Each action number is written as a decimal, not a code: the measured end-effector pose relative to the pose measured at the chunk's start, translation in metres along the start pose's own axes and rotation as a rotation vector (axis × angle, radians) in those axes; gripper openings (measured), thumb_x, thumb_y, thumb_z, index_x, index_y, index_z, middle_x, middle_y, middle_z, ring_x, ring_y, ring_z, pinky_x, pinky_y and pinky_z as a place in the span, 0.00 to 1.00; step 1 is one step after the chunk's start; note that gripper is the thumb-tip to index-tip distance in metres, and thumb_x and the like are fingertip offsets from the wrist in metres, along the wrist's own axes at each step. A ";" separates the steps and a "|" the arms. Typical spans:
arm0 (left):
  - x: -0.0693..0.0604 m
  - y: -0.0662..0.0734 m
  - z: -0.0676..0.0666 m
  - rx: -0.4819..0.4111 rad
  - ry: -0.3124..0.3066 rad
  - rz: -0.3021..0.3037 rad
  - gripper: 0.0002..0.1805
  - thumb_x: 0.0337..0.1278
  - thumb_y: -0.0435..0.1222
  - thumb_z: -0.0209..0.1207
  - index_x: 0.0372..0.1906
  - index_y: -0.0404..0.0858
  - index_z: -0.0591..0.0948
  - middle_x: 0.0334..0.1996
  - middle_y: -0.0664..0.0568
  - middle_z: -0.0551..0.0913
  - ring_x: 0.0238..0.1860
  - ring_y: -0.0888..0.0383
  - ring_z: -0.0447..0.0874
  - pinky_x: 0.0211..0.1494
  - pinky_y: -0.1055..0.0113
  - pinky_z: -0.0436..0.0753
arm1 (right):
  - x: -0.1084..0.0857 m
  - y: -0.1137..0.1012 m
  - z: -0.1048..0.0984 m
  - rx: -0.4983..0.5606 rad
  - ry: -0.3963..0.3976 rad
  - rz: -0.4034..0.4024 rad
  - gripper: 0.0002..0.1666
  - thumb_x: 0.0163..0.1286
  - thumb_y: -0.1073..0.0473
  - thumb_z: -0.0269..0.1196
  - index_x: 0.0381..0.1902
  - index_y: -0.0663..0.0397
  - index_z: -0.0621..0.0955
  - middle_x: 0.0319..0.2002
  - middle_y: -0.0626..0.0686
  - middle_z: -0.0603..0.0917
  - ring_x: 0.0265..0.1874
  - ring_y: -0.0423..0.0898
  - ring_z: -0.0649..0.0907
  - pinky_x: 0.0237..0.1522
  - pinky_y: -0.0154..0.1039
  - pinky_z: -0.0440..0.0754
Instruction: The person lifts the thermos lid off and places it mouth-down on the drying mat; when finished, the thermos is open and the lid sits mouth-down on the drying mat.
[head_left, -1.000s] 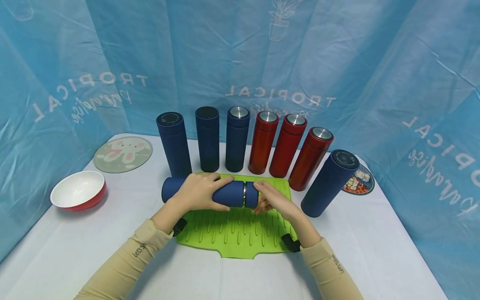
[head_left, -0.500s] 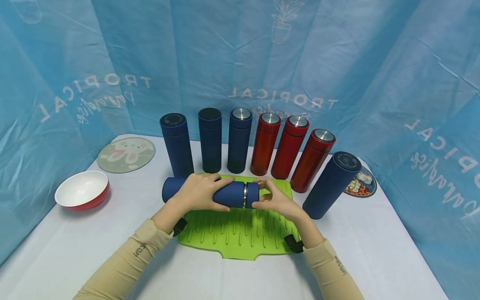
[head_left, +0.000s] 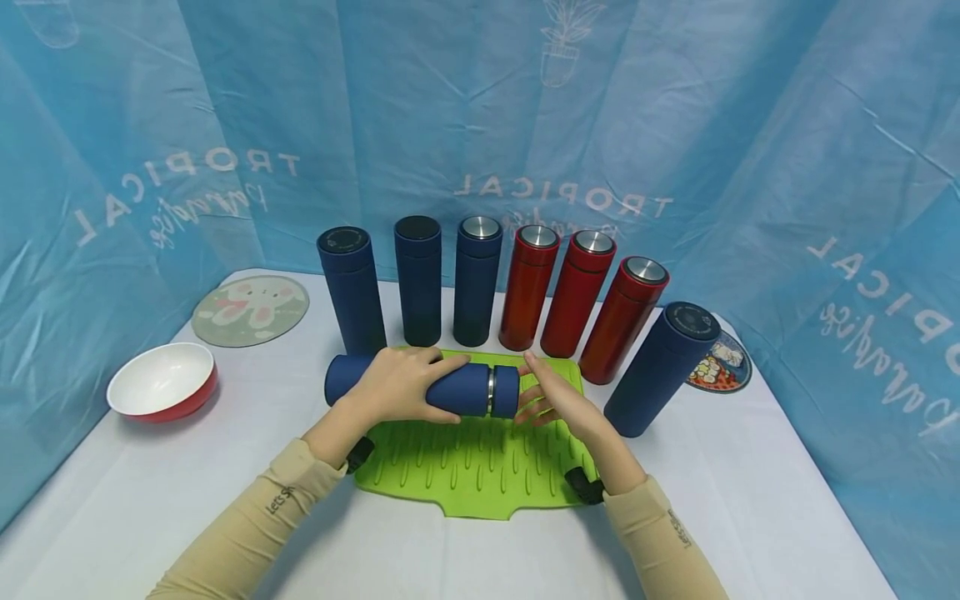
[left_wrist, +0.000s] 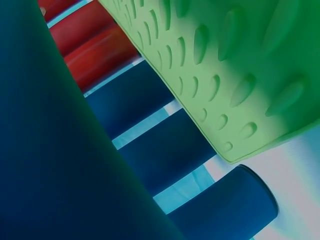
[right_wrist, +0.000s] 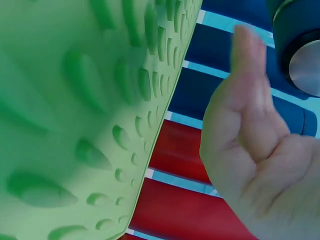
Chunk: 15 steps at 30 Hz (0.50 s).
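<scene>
A blue thermos (head_left: 467, 388) is held on its side above the green ridged mat (head_left: 450, 467). My left hand (head_left: 397, 383) grips its body from above, thumb on the near side. The thermos's blue lid (head_left: 506, 392) faces right, with a silver ring between lid and body. Beside the lid my right hand (head_left: 558, 400) has its fingers extended and holds nothing. In the right wrist view, that hand (right_wrist: 255, 130) is apart from the lid's silver end (right_wrist: 307, 67). The thermos body (left_wrist: 60, 165) fills the left of the left wrist view, where no left-hand fingers can be made out.
Behind the mat stand upright blue thermoses (head_left: 418, 283) and red thermoses (head_left: 528, 287). Another blue thermos (head_left: 660, 371) is at the right, by a patterned round mat (head_left: 722, 367). A red-and-white bowl (head_left: 162, 383) and a rabbit placemat (head_left: 251, 310) lie at the left.
My right hand touched the lid, turned around it with thumb and fingers on it, then came off with its fingers extended. The left hand keeps its grip in place.
</scene>
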<state>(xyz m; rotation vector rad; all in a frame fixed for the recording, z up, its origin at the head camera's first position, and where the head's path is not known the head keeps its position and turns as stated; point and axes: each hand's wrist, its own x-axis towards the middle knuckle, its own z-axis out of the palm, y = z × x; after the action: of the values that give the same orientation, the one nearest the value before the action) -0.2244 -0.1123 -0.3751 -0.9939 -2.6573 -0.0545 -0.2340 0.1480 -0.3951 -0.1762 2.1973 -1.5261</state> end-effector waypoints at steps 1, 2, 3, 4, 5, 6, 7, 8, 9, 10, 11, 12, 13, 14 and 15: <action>0.000 0.000 0.000 0.000 0.002 0.001 0.44 0.32 0.67 0.62 0.61 0.52 0.73 0.43 0.49 0.81 0.34 0.54 0.82 0.33 0.61 0.80 | 0.001 0.000 0.000 -0.009 -0.004 0.020 0.48 0.59 0.21 0.37 0.59 0.54 0.65 0.34 0.60 0.84 0.31 0.53 0.85 0.39 0.48 0.80; 0.000 0.000 0.000 0.001 0.002 0.001 0.44 0.32 0.67 0.62 0.61 0.52 0.73 0.43 0.49 0.81 0.34 0.54 0.82 0.33 0.61 0.80 | 0.002 0.000 0.001 -0.016 -0.016 0.036 0.49 0.58 0.20 0.38 0.58 0.55 0.66 0.31 0.59 0.85 0.29 0.52 0.85 0.39 0.48 0.80; 0.000 0.000 0.001 0.001 0.003 0.001 0.44 0.32 0.67 0.62 0.61 0.53 0.73 0.43 0.49 0.81 0.34 0.54 0.82 0.33 0.61 0.80 | 0.003 0.000 0.001 -0.019 -0.034 0.040 0.49 0.59 0.20 0.38 0.58 0.56 0.65 0.28 0.58 0.85 0.28 0.51 0.85 0.39 0.48 0.80; 0.000 0.000 0.001 0.004 0.002 0.001 0.44 0.32 0.68 0.62 0.61 0.53 0.73 0.43 0.49 0.81 0.34 0.54 0.82 0.33 0.61 0.80 | 0.003 0.000 0.002 -0.022 -0.050 0.046 0.49 0.59 0.21 0.39 0.58 0.56 0.65 0.27 0.57 0.85 0.26 0.50 0.85 0.39 0.47 0.80; 0.000 0.000 0.001 0.006 0.003 0.003 0.44 0.33 0.68 0.62 0.61 0.53 0.73 0.42 0.49 0.81 0.34 0.55 0.82 0.33 0.61 0.80 | 0.004 0.000 0.002 -0.021 -0.065 0.048 0.48 0.59 0.21 0.39 0.59 0.55 0.65 0.26 0.57 0.85 0.26 0.49 0.85 0.39 0.47 0.80; 0.000 0.000 0.001 0.007 0.005 0.004 0.44 0.33 0.68 0.61 0.61 0.53 0.73 0.42 0.49 0.81 0.34 0.55 0.82 0.33 0.61 0.80 | 0.004 0.000 0.002 -0.017 -0.073 0.048 0.48 0.60 0.22 0.40 0.59 0.55 0.65 0.26 0.56 0.85 0.25 0.48 0.85 0.39 0.47 0.80; 0.000 0.000 0.001 0.009 0.008 0.007 0.44 0.33 0.68 0.61 0.61 0.53 0.73 0.42 0.49 0.81 0.34 0.55 0.82 0.32 0.61 0.80 | 0.004 0.000 0.003 -0.008 -0.078 0.046 0.47 0.60 0.23 0.42 0.60 0.55 0.64 0.26 0.56 0.85 0.25 0.48 0.85 0.38 0.46 0.80; 0.001 0.000 0.001 0.012 0.010 0.010 0.44 0.33 0.68 0.61 0.61 0.53 0.73 0.42 0.49 0.81 0.34 0.55 0.82 0.32 0.62 0.80 | 0.004 0.001 0.003 0.003 -0.082 0.039 0.45 0.61 0.25 0.43 0.61 0.54 0.64 0.27 0.56 0.85 0.24 0.48 0.85 0.38 0.46 0.80; 0.001 0.000 0.001 0.013 0.012 0.012 0.44 0.33 0.68 0.61 0.61 0.53 0.73 0.42 0.49 0.81 0.34 0.55 0.82 0.32 0.62 0.80 | 0.004 0.001 0.003 0.015 -0.083 0.032 0.44 0.62 0.26 0.44 0.61 0.54 0.63 0.28 0.56 0.85 0.25 0.49 0.85 0.37 0.45 0.80; 0.001 0.000 0.000 0.014 0.015 0.015 0.44 0.33 0.68 0.61 0.61 0.53 0.73 0.42 0.49 0.81 0.34 0.55 0.82 0.32 0.62 0.80 | 0.003 0.001 0.002 0.027 -0.086 0.027 0.42 0.62 0.28 0.46 0.61 0.53 0.63 0.30 0.56 0.84 0.26 0.49 0.85 0.36 0.44 0.80; 0.001 0.000 0.000 0.014 0.017 0.016 0.44 0.32 0.68 0.61 0.61 0.53 0.73 0.41 0.49 0.81 0.33 0.55 0.81 0.31 0.62 0.79 | 0.002 0.001 0.002 0.044 -0.092 0.020 0.41 0.63 0.29 0.48 0.61 0.53 0.63 0.32 0.56 0.84 0.27 0.49 0.86 0.36 0.43 0.80; 0.001 0.000 0.000 0.015 0.018 0.016 0.44 0.32 0.68 0.61 0.61 0.53 0.73 0.41 0.50 0.81 0.33 0.55 0.81 0.31 0.62 0.79 | 0.001 0.002 0.002 0.063 -0.099 0.013 0.39 0.63 0.32 0.49 0.61 0.53 0.62 0.34 0.57 0.83 0.28 0.50 0.86 0.36 0.42 0.80; 0.000 0.000 -0.001 0.016 0.018 0.015 0.44 0.32 0.68 0.61 0.61 0.53 0.73 0.41 0.50 0.81 0.33 0.55 0.81 0.31 0.62 0.79 | 0.001 0.002 0.001 0.085 -0.109 0.007 0.38 0.64 0.34 0.51 0.61 0.52 0.61 0.37 0.59 0.83 0.29 0.51 0.86 0.36 0.42 0.80; 0.000 0.000 -0.001 0.015 0.018 0.014 0.44 0.32 0.68 0.61 0.61 0.53 0.73 0.41 0.50 0.81 0.33 0.55 0.81 0.31 0.63 0.79 | 0.000 0.002 0.001 0.104 -0.121 -0.002 0.37 0.64 0.36 0.52 0.61 0.53 0.60 0.40 0.61 0.82 0.31 0.51 0.86 0.37 0.42 0.80; 0.000 0.000 -0.001 0.014 0.016 0.012 0.44 0.32 0.68 0.61 0.61 0.53 0.73 0.41 0.50 0.81 0.33 0.55 0.81 0.31 0.63 0.79 | -0.001 0.003 0.000 0.126 -0.131 -0.008 0.36 0.65 0.39 0.53 0.62 0.53 0.59 0.43 0.61 0.80 0.32 0.52 0.86 0.37 0.42 0.80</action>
<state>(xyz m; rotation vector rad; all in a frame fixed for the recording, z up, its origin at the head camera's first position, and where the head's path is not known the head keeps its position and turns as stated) -0.2242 -0.1123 -0.3738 -1.0002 -2.6334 -0.0408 -0.2327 0.1492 -0.3973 -0.2385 1.9955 -1.6042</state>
